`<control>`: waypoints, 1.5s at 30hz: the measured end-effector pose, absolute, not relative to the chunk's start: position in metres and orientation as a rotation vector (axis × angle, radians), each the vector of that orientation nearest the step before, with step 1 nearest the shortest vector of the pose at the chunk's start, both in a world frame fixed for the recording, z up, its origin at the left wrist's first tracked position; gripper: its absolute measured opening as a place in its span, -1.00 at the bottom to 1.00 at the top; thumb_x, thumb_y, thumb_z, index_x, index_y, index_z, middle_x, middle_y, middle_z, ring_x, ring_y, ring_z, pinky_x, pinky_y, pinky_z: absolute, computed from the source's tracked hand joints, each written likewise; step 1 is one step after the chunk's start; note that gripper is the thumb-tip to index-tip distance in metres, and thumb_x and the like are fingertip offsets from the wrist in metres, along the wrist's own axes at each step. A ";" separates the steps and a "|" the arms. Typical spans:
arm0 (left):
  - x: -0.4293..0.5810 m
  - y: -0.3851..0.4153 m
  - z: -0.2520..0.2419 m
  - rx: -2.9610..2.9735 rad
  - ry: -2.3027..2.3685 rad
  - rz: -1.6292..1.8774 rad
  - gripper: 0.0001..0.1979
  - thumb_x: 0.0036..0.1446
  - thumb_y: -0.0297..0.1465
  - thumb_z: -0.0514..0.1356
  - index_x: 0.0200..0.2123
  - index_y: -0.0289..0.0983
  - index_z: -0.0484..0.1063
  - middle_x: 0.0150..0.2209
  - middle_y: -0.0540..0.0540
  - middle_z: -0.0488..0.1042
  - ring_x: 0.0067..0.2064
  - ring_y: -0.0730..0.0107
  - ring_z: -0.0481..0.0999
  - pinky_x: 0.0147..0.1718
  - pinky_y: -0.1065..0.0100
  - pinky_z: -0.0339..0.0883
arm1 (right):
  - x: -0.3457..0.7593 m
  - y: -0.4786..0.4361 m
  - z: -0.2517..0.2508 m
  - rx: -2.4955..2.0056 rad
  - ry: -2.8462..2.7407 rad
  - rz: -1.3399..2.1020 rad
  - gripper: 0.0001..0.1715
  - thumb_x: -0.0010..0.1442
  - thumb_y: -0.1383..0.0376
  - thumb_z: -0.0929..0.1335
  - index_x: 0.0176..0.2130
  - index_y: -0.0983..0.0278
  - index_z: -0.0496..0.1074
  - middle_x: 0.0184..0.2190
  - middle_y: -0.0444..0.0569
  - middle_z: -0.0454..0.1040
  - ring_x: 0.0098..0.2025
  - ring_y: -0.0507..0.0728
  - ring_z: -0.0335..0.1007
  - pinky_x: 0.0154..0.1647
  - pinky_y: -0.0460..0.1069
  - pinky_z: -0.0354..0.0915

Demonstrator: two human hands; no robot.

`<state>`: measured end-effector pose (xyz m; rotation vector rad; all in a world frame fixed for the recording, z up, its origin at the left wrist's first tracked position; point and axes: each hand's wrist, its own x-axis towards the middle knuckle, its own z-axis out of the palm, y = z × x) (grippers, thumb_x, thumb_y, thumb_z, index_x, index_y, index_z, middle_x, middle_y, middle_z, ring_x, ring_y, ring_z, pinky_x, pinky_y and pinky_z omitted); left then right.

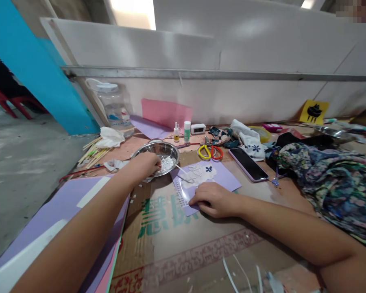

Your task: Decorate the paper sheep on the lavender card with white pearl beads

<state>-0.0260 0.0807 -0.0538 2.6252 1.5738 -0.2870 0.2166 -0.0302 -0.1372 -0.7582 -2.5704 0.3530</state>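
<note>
My left hand [144,165] reaches into a shallow metal bowl [146,149] of small white beads, fingers curled together over them; what they pinch is hidden. My right hand [212,199] rests on the near edge of a lilac card [228,179], fingers bent and pressed down on it. The card carries a white cut-out shape [198,174] with a small blue flower and a row of pearls along its left edge. A thin metal tool [183,171] lies between bowl and card.
Yellow and red scissors [210,152], a phone [248,163], glue bottles [181,132], floral fabric [329,183] at the right, a clear plastic jar [113,105], wooden sticks [93,154] and lilac sheets [61,211] at the left, all on cardboard [177,240] before a white wall.
</note>
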 end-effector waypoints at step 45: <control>-0.036 0.079 -0.058 2.555 1.569 -0.241 -0.86 0.08 -0.36 0.28 -0.27 -0.24 0.58 -0.30 -0.14 0.64 -0.26 0.20 0.58 -0.36 0.36 0.26 | 0.217 -0.036 -0.134 -0.748 -2.523 0.447 -0.71 0.34 0.43 0.21 -0.14 0.31 0.49 -0.44 -0.01 0.47 -0.36 0.09 0.32 -0.30 -0.02 0.20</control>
